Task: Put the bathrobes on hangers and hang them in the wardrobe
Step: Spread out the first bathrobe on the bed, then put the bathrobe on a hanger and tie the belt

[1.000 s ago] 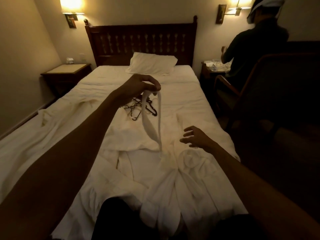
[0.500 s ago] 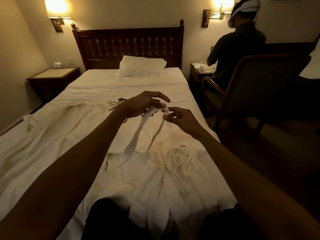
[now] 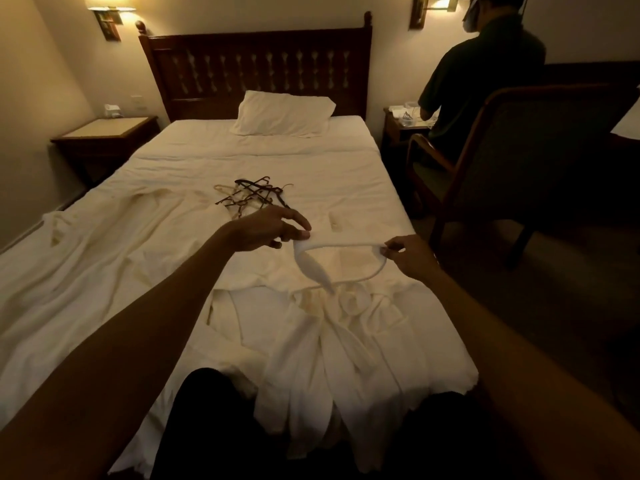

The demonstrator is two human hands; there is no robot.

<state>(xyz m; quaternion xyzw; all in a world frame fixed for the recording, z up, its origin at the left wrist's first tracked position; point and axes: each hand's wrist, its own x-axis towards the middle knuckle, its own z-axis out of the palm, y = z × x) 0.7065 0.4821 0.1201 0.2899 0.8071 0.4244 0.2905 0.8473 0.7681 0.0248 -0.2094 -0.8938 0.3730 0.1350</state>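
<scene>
Dim bedroom, white bed (image 3: 311, 161), pillow (image 3: 282, 112), hangers (image 3: 252, 195), bedside table (image 3: 104, 133)

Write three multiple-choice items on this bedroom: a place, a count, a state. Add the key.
1. Where do the hangers lie? A) nightstand B) bed C) armchair
2. How many pillows are on the bed? A) one B) two C) three
3. The belt is: A) tied round a hanger B) on the floor C) held between both hands

1 B: they lie heaped on it; 2 A: a single one lies by the headboard; 3 C: the left hand and right hand each pinch it.
</scene>
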